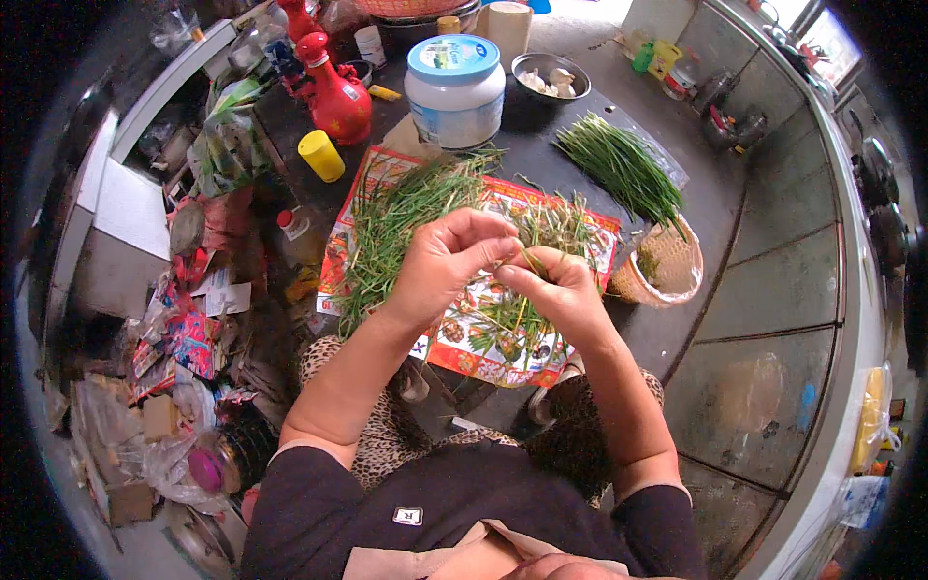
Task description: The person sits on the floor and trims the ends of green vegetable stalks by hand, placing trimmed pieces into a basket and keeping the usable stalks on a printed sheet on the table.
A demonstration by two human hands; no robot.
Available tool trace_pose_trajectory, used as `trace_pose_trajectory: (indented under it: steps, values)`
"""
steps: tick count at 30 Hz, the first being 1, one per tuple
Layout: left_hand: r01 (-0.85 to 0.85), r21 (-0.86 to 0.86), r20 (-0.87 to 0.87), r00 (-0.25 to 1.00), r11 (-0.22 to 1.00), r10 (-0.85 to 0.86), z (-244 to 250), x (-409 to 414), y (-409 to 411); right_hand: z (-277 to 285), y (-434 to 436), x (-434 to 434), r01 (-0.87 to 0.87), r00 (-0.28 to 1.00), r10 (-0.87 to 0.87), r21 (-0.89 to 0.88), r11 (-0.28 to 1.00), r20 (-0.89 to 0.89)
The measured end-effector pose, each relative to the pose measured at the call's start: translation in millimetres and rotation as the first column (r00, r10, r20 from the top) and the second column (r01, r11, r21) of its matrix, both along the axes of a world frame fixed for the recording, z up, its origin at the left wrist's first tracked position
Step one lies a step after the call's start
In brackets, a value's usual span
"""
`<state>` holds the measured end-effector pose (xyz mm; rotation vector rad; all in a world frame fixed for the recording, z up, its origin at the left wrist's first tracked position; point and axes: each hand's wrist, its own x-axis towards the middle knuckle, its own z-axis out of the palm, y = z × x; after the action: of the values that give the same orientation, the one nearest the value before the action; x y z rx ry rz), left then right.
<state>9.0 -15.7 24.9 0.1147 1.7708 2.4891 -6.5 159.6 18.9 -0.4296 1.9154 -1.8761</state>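
My left hand and my right hand meet above a printed paper sheet. A few thin green chive stalks are caught in the curled fingers of my right hand. Thumb and forefinger of my left hand pinch at the same stalks, whose ends are mostly hidden by the fingers. Under and left of my left hand lies a large tangled heap of chives. Beyond my right hand is a pile of dry, yellowish trimmings. Loose green bits are scattered on the sheet nearer to me.
A neat chive bundle lies at the right, above a lined wastebasket. Behind the sheet stand a blue-lidded tub, a metal bowl of garlic, a red bottle and a yellow canister. Clutter fills the left side.
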Motion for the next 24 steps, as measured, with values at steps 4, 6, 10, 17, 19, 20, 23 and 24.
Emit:
trace_pose_trajectory:
  steps: [4,6,10,17,19,20,23,24]
  values:
    - [-0.186,-0.103,-0.131,0.976,0.977,0.172,5.1,3.0,9.8,8.9,15.2,-1.4,0.019,0.99,-0.027,0.061,0.998,0.137]
    - [-0.127,-0.346,-0.221,0.974,0.93,0.05,2.9,9.5,0.8,0.9,25.4,-8.8,0.088,0.969,-0.071,-0.06,0.994,0.236]
    - [0.485,-0.452,0.0,0.839,0.748,-0.544,15.0,66.5,45.7,-5.2,56.1,-22.5,0.185,0.941,-0.106,-0.226,0.956,0.32]
    - [0.748,-0.418,0.364,0.657,0.515,-0.66,-132.2,174.5,67.8,-9.9,80.3,-25.5,0.182,0.954,-0.067,-0.384,0.905,0.293]
    - [0.795,-0.403,0.484,0.606,0.454,-0.631,-159.2,195.0,48.3,-13.5,86.9,-24.4,0.231,0.941,-0.115,-0.355,0.906,0.318]
    - [0.789,-0.445,0.486,0.61,0.423,-0.626,-153.6,194.7,43.4,-14.4,91.7,-27.3,0.224,0.948,-0.116,-0.368,0.902,0.295]
    - [0.581,-0.723,0.119,0.637,0.374,-0.761,-126.3,213.5,39.6,-11.1,95.3,-16.0,0.197,0.959,-0.108,-0.341,0.919,0.262]
    - [0.584,-0.715,0.07,0.606,0.384,-0.792,-111.6,211.0,46.5,-9.5,97.4,-16.5,0.19,0.963,-0.103,-0.358,0.914,0.247]
